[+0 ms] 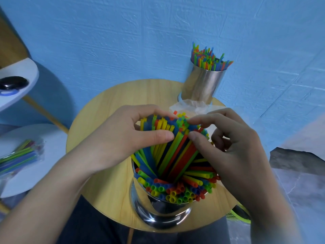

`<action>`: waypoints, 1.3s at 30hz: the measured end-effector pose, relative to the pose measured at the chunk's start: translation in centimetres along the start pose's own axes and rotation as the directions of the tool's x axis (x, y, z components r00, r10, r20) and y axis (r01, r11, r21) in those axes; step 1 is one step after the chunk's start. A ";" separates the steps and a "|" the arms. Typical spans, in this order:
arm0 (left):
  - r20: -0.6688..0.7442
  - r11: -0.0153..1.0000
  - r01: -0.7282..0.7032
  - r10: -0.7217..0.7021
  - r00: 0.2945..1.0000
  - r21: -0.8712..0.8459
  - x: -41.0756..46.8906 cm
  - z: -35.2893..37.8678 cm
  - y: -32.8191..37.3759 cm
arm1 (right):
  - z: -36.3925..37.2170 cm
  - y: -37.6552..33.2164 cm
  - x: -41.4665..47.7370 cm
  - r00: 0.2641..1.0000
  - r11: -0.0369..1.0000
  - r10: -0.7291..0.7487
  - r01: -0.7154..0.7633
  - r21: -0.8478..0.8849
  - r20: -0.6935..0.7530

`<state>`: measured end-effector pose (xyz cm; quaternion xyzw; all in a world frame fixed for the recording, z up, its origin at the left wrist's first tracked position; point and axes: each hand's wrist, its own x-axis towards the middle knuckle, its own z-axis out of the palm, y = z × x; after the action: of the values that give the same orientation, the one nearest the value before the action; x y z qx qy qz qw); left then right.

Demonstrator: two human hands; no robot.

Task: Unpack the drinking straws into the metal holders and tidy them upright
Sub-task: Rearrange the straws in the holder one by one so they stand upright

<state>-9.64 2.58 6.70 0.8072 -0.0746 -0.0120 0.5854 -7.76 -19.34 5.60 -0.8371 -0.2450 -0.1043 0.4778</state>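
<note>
A shiny metal holder stands at the near edge of the round wooden table, packed with coloured straws. My left hand grips the upper part of the bundle, fingers over the tops and thumb against the side. My right hand pinches straws on the bundle's right side with thumb and forefinger. Shorter straw ends ring the holder's rim. A second metal holder full of straws stands upright at the table's far side.
Crumpled clear plastic wrapping lies between the two holders. A sealed pack of straws rests on a white round surface at the left. A white shelf with a dark object is above it. Blue wall behind.
</note>
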 end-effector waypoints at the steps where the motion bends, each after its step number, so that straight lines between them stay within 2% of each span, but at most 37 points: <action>1: 0.001 1.000 -0.001 0.001 1.000 -0.002 0.0 0.0 0.1 | 0.0 0.0 0.0 1.000 1.000 0.000 0.000 0.011 -0.002; 8: -0.002 0.999 -0.014 0.014 1.000 0.029 -0.3 -0.2 0.2 | -0.1 0.2 -0.1 1.000 1.000 -0.008 0.009 0.024 -0.004; 13: 0.033 0.978 -0.040 0.034 0.999 0.205 -0.4 -0.1 0.9 | -0.2 0.3 -0.2 1.000 0.999 -0.005 0.004 0.033 0.003; 15: 0.035 0.981 -0.049 0.043 0.998 0.189 -0.4 0.0 1.1 | -0.2 0.3 -0.2 1.000 0.999 -0.008 0.008 0.033 0.004; 23: -0.028 0.941 -0.059 0.073 0.997 0.333 0.5 0.4 1.1 | -0.2 0.1 -0.3 1.000 0.997 -0.008 0.007 0.075 0.007; 28: -0.035 0.930 -0.073 0.092 0.995 0.359 0.7 0.1 0.8 | -0.3 0.2 -0.4 1.000 0.995 -0.004 0.004 0.096 0.006; 35: -0.078 0.919 0.024 0.007 0.997 0.394 1.1 0.0 0.7 | -0.3 0.3 -0.5 1.000 0.994 0.028 -0.026 0.103 -0.011; 37: -0.053 0.905 0.050 -0.031 0.998 0.422 1.4 0.1 0.9 | -0.4 0.4 -0.5 0.999 0.995 0.051 -0.049 0.087 -0.019; 39: -0.016 0.923 0.061 -0.060 0.998 0.380 1.7 0.4 1.3 | -0.4 0.7 -0.5 0.996 0.995 0.084 -0.083 0.056 -0.014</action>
<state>-8.09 1.60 7.90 0.9072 -0.0493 -0.0135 0.4175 -7.80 -20.12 5.12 -0.8322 -0.2086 -0.0841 0.5069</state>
